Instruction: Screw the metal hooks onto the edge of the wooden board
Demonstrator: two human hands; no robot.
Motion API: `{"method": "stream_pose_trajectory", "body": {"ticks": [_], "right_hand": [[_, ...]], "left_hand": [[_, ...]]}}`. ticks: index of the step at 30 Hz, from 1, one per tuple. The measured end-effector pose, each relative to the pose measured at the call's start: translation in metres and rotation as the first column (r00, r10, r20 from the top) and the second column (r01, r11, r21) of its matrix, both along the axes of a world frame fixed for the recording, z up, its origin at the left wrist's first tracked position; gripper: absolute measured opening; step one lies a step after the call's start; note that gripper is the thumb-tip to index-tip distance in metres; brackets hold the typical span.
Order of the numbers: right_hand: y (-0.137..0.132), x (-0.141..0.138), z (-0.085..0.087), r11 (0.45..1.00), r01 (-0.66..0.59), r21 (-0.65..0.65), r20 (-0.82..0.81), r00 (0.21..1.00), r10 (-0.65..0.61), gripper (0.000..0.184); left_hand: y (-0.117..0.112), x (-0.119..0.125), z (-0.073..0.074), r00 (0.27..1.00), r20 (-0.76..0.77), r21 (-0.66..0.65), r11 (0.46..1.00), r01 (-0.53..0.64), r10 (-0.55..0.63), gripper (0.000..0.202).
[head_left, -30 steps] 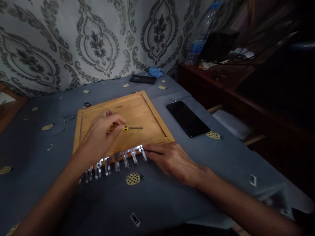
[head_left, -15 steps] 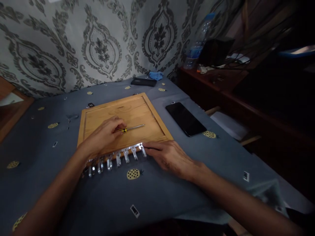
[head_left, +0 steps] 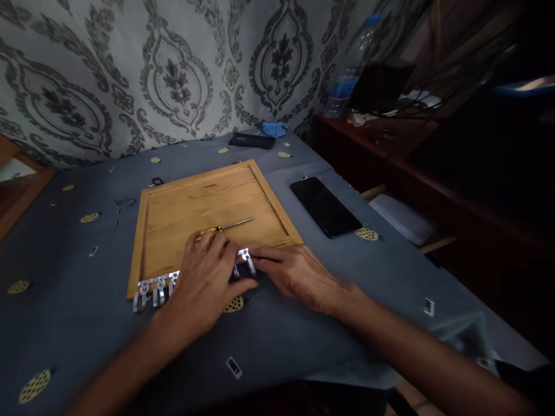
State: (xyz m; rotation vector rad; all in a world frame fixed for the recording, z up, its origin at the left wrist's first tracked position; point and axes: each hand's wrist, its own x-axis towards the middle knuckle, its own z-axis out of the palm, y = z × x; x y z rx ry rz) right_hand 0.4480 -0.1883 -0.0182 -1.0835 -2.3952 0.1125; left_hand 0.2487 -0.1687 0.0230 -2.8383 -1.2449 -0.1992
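A metal hook rail [head_left: 161,283] with several curved hooks lies along the near edge of a framed wooden board [head_left: 203,199]. My left hand [head_left: 208,277] covers the middle of the rail, its fingers bent over it and the thumb on the near side. At the rail's right end, my right hand [head_left: 299,274] has its fingertips closed on the metal. A screwdriver [head_left: 236,223] with a yellow and black handle rests on the board, just beyond my left fingers. Part of its handle is hidden by them.
Right of the board lies a black phone [head_left: 326,207]. Toward the wall are a dark flat case [head_left: 252,141] and a blue crumpled cloth [head_left: 274,129]. A plastic bottle [head_left: 342,86] stands on the reddish-brown desk [head_left: 359,132]. Small metal bits [head_left: 124,203] lie left of the board.
My left hand has let go of the screwdriver, leaving it on the board, and has come down onto the middle of the hook rail. My right hand stays at the rail's right end.
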Motion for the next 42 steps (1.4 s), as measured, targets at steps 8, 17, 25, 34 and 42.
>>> {"method": "stream_pose_trajectory", "body": {"ticks": [8, 17, 25, 34, 42], "right_hand": [[-0.0001, 0.0002, -0.0007, 1.0, -0.016, -0.014, -0.016, 1.0, 0.016, 0.027], [-0.0009, -0.0015, -0.0015, 1.0, 0.012, 0.017, -0.01, 1.0, -0.012, 0.025], [0.001, 0.0001, -0.0028, 1.0, -0.012, 0.019, 0.0, 1.0, 0.012, 0.026], [-0.0009, 0.0011, -0.0019, 0.998, 0.004, -0.06, 0.018, 1.0, -0.003, 0.024], [-0.0008, 0.0009, -0.0017, 1.0, -0.013, -0.026, 0.017, 1.0, 0.014, 0.026]], "left_hand": [[0.0001, 0.0035, -0.008, 0.998, 0.054, 0.012, 1.0, -0.026, 0.026, 0.038], [0.0017, 0.0069, -0.0029, 0.983, 0.134, -0.166, 0.981, -0.1, 0.123, 0.032], [0.0015, 0.0058, -0.0034, 0.979, 0.142, -0.205, 0.972, -0.114, 0.144, 0.032], [0.0016, 0.0032, -0.008, 0.978, 0.158, -0.204, 0.973, -0.107, 0.14, 0.037], [0.0031, 0.0054, -0.0026, 0.977, 0.148, -0.239, 0.964, -0.117, 0.155, 0.033]]}}
